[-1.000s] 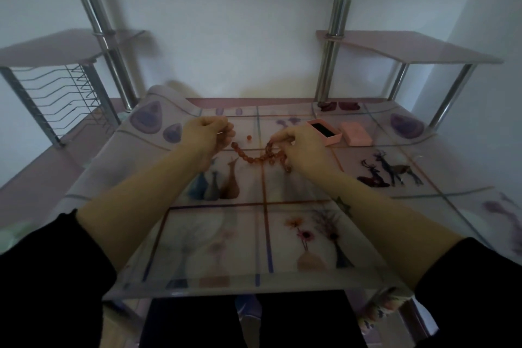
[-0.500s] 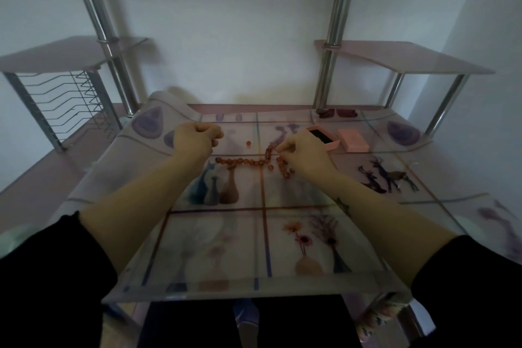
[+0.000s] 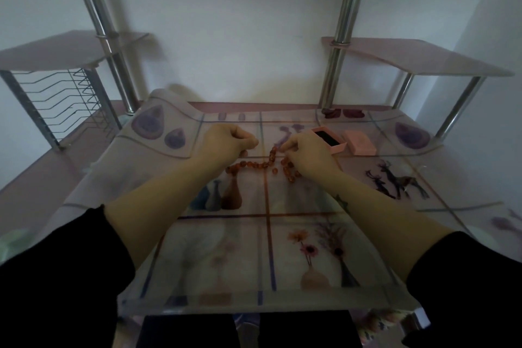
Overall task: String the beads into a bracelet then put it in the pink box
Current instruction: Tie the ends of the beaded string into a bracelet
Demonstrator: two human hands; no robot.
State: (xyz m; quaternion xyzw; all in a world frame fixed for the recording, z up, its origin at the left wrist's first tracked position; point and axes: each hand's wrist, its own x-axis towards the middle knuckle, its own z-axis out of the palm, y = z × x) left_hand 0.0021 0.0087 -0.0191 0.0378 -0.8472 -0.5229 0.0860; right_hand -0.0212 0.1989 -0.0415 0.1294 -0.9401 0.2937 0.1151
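- Left hand (image 3: 226, 141): fingers curled tight, tips pressed against the thumb. I judge they pinch the cord's free end, but the cord is too thin for me to see.
- Right hand (image 3: 308, 155): fingertips closed on the raised end of the bead strand (image 3: 254, 165). The strand lies on the table mat (image 3: 282, 248) between the hands, with a second stretch tucked under the right palm.
- Risk: if either pinch slackens, beads could slide off an open end and scatter across the slick mat.
- Risk: a loose bead (image 3: 273, 171) sits just beside the strand, and a wrist sweep could roll it away.
- Risk: the pink box (image 3: 329, 140) stands open just behind the right hand, lid (image 3: 360, 143) beside it. I cannot tell whether hand and box touch. A sideways tug could knock it.
- Risk: dim light makes the bead holes hard to find, so I expect mis-threading.
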